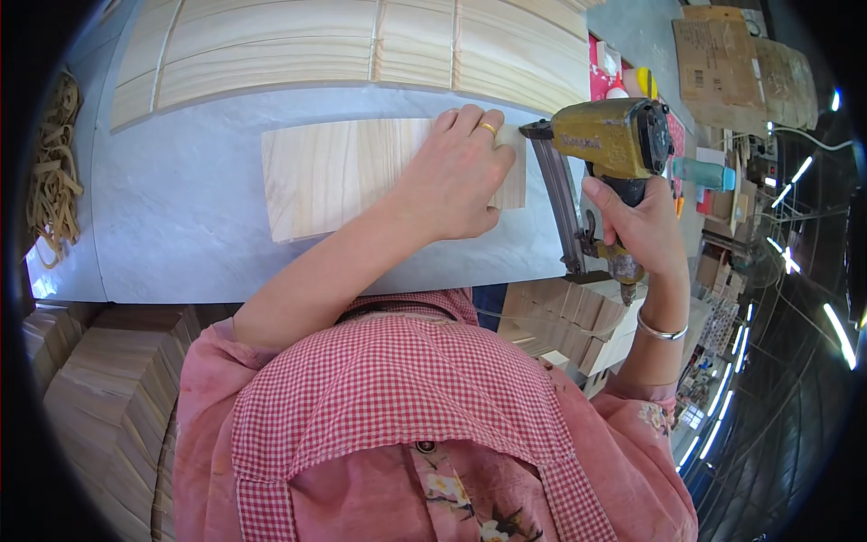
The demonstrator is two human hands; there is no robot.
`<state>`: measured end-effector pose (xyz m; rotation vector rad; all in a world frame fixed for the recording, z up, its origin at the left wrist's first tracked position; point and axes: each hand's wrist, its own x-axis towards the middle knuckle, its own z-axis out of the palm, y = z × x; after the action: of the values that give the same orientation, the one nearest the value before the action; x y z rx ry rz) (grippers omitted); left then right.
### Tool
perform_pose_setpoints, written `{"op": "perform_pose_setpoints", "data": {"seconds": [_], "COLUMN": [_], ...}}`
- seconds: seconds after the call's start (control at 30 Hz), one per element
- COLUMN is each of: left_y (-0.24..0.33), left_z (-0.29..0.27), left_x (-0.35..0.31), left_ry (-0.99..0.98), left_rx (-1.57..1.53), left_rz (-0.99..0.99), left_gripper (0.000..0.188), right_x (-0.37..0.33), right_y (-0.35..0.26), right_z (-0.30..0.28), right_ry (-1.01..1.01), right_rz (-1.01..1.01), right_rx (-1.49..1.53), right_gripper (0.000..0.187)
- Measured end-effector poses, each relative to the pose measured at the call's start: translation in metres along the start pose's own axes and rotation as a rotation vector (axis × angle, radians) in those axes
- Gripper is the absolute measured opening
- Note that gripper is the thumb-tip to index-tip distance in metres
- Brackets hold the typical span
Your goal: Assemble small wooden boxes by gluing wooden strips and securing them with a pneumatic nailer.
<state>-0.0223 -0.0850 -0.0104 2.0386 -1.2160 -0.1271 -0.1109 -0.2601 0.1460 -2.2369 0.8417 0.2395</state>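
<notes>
A pale, thin-looking wooden board (334,172) lies on the grey table. My left hand (462,172), with a ring on one finger, spans its right part and grips it, fingers at the far edge and thumb towards the near one. To its right, my right hand (639,221) is wrapped round the handle of a yellow-and-black pneumatic nail gun (601,135). The gun's nose points left, just apart from the board's right end, and its long metal magazine slants down towards me. Part of the board is hidden under my left hand.
Long wooden boards (271,50) in tied bundles lie along the table's (181,199) far side. Tan bands (54,172) hang at the left. Stacked wood (117,379) stands below left, more pieces (564,316) below right. Cardboard boxes (722,68) stand far right.
</notes>
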Motion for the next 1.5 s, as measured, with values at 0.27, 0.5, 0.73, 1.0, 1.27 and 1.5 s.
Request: {"op": "perform_pose_setpoints", "data": {"seconds": [0.27,0.5,0.73,1.0,1.27,1.5], "left_y": [0.002,-0.006,-0.038,-0.024,-0.028,-0.029], "left_z": [-0.003,-0.036,-0.116,-0.065,-0.058,-0.05], "left_x": [0.0,-0.031,-0.115,-0.088,-0.083,-0.086], "left_ry": [-0.008,0.032,-0.065,0.115,0.13,0.205], "left_rx": [0.007,0.179,0.322,0.307,0.188,0.167], "left_rz": [0.011,0.024,-0.157,-0.055,-0.086,-0.084], "left_gripper": [0.047,0.065,0.059,0.048,0.043,0.04], "right_x": [-0.012,-0.012,-0.061,-0.096,-0.098,-0.098], "right_y": [0.01,0.013,0.034,0.039,0.038,0.038], "right_z": [0.009,0.01,0.011,0.028,0.036,0.043], "right_ry": [0.059,0.064,0.149,0.088,0.032,0.041], "right_rz": [0.06,0.032,0.013,0.034,0.022,0.033], "right_rx": [0.096,0.054,0.118,0.164,0.15,0.197], "right_gripper": [0.028,0.022,0.021,0.019,0.021,0.02]}}
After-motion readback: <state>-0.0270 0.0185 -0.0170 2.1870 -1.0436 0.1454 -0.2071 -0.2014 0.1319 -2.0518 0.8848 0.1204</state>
